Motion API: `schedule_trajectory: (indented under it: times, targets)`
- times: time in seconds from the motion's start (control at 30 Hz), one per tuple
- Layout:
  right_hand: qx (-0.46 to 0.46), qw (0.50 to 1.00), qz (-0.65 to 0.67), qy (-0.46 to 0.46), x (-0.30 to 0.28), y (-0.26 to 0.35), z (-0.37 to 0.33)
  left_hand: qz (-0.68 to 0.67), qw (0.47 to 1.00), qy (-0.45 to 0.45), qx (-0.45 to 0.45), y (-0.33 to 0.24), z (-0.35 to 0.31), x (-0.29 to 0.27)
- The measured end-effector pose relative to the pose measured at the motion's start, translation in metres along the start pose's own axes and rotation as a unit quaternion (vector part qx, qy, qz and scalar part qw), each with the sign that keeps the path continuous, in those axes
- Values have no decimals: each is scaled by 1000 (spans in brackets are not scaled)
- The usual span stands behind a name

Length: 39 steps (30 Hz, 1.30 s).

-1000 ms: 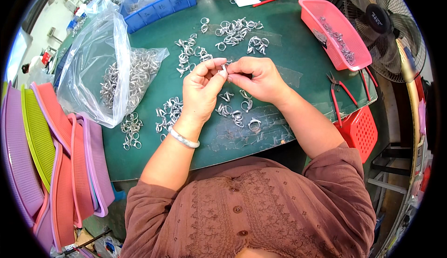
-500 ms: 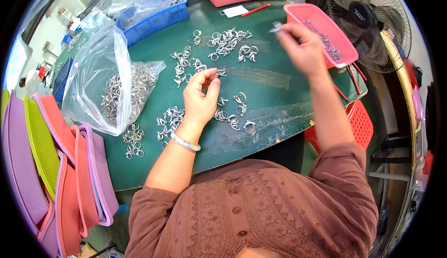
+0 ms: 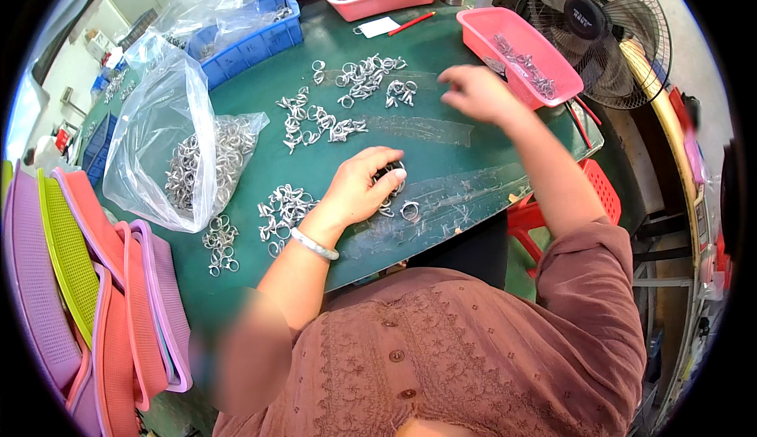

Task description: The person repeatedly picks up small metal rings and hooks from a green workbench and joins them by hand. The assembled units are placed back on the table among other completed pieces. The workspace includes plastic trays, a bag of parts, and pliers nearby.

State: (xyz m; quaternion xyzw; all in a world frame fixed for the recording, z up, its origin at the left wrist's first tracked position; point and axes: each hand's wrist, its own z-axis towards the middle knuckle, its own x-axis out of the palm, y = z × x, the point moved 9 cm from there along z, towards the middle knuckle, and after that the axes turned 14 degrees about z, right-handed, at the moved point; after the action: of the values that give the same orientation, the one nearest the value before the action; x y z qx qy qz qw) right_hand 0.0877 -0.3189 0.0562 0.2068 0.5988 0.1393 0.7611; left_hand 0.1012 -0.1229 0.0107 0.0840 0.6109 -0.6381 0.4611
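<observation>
On the green table, my left hand [image 3: 364, 187] curls its fingers and thumb around several silver metal rings [image 3: 386, 204], partly hidden under the palm. A single ring [image 3: 410, 211] lies just to its right. My right hand [image 3: 479, 94] hovers beside the pink tray [image 3: 471, 35], its thumb and forefinger slightly apart, with nothing visible between them. Small metal pieces [image 3: 527, 68] lie inside that tray. Further groups of rings [image 3: 365, 77] are spread over the far middle of the table. Another pile of rings [image 3: 285, 208] sits to the left of my left wrist.
A clear plastic bag [image 3: 162, 141] full of rings stands at the left. Behind it is a blue bin [image 3: 251, 52]. Stacked coloured baskets [image 3: 110, 295] line the left edge. A fan [image 3: 585, 19] stands beyond the pink tray, and a red pencil [image 3: 412, 24] lies at the back.
My left hand has moved from the middle rings down onto the nearer ones. My right hand has moved left and down, and the small shiny piece no longer shows in its fingers. The view has shifted slightly.
</observation>
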Motion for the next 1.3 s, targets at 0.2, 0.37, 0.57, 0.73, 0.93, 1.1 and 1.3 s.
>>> schedule_trajectory:
  times: [0.2, 0.37, 0.57, 0.73, 0.93, 1.1, 1.3]
  targets:
    - [71, 996, 29, -39, 58, 0, 17, 14, 999, -41, 16, -5, -1, -8]
    - [48, 992, 87, -78, 55, -9, 16, 6, 989, -148, -22, 14, 0, -27]
    - [111, 836, 536, 40, 59, 24, -14, -174, 967, -164, -89, 37, -1, -22]
    - [58, 784, 610, 99, 65, 68, -26, -317, 933, -137, -105, 27, -2, -24]
    - [70, 766, 628, 117, 76, 85, -34, -333, 932, -140, -41, 9, -3, -35]
    - [-92, 922, 374, -40, 44, 106, -39, -366, 916, -143, -82, 19, -3, -28]
    - [-114, 931, 324, -125, 35, 110, -51, -448, 882, -137, -57, 23, 1, -22]
